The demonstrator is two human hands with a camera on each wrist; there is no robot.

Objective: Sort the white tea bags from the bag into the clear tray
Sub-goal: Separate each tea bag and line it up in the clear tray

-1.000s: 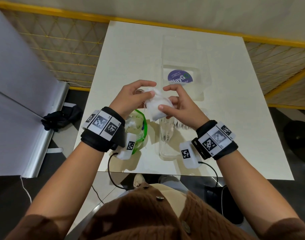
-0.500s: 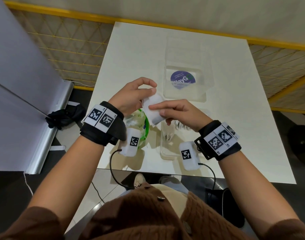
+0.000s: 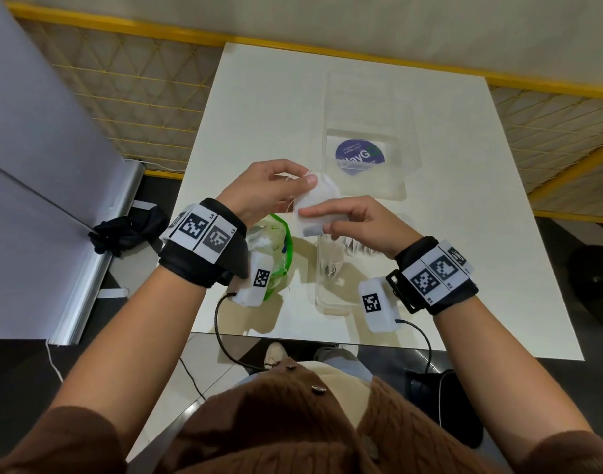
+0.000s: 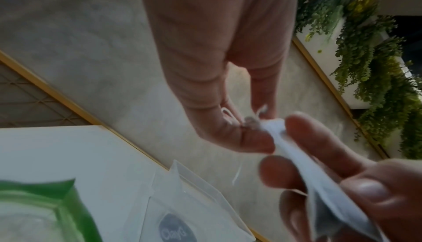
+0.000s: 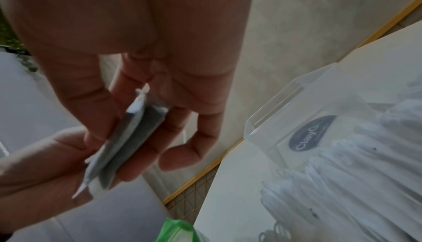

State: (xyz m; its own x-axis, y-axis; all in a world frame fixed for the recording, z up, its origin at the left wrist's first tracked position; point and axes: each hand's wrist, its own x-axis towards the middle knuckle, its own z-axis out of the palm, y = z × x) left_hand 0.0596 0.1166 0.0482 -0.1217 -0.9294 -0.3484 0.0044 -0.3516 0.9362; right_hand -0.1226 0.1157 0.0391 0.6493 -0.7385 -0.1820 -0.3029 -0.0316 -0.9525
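A white tea bag (image 3: 315, 205) hangs in the air between both hands, above the table's near middle. My left hand (image 3: 305, 184) pinches its top end by the knotted string (image 4: 250, 120). My right hand (image 3: 318, 220) pinches its lower part between thumb and fingers; from the right wrist the tea bag (image 5: 128, 137) shows two dark chambers. The green bag (image 3: 276, 248) lies open below my left wrist with more tea bags inside. Under my right hand stands the clear tray (image 3: 322, 295), where several tea bags (image 5: 342, 173) stand in a row.
A round purple sticker (image 3: 358, 155) marks the tray's far end. The white table (image 3: 259, 114) ends close to my body. Cables hang from both wrist units over the near edge. A yellow-framed mesh fence (image 3: 139, 107) runs to the left and behind.
Both hands have kept hold of the tea bag. My left fingers have shifted to its top end by the string, and my right hand has slid toward the lower end.
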